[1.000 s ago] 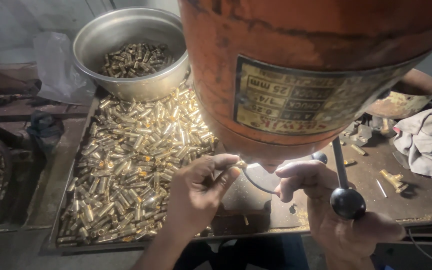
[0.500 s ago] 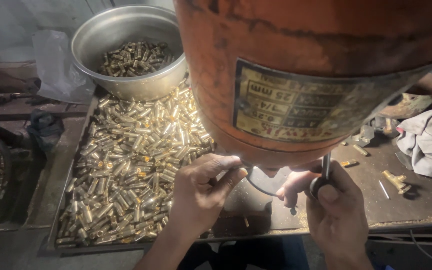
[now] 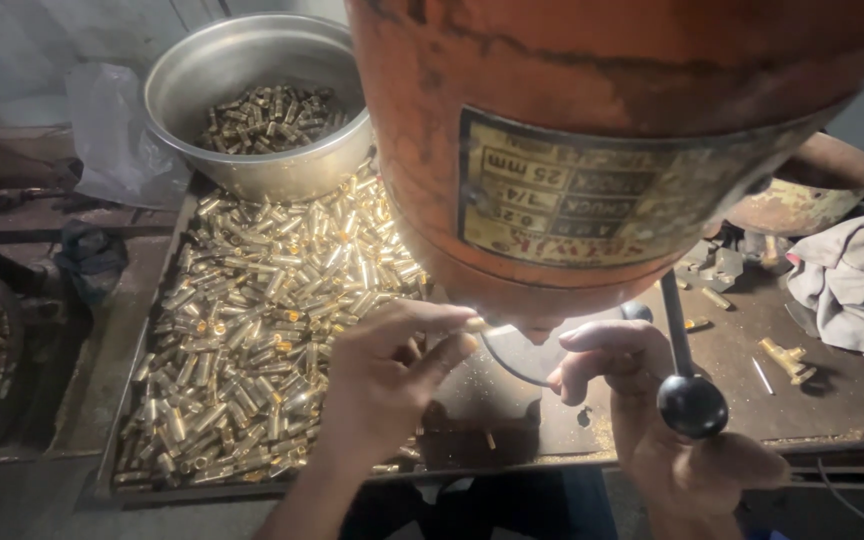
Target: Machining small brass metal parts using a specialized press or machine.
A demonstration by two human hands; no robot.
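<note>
the left hand (image 3: pixel 387 375) reaches up under the orange machine head (image 3: pixel 592 150), thumb and forefinger pinched on a small brass piece (image 3: pixel 476 325) right at the bright spot beneath the machine's lower edge. the right hand (image 3: pixel 652 410) sits just beside it, fingers curled in towards the palm, forefinger bent near the same spot; i cannot tell whether it grips anything. a black ball knob (image 3: pixel 692 405) on a thin lever rod (image 3: pixel 674 320) lies across the back of this hand, though whether it touches is unclear.

left of the left hand, and partly under its wrist, a shallow tray (image 3: pixel 102 480) is heaped with brass casings (image 3: pixel 262 300). beyond that heap, further from the hands, a steel bowl (image 3: pixel 182 90) holds more of the same pieces. far out past the tray on the left, a dark container (image 3: pixel 7 380) also carries brass pieces.

to the right of the right hand, on the brown worktable (image 3: pixel 832 410), a brass fitting (image 3: pixel 787 360) lies near a crumpled grey cloth (image 3: pixel 852 285). above the cloth sits a rusty round part (image 3: pixel 812 190) of the machine.
</note>
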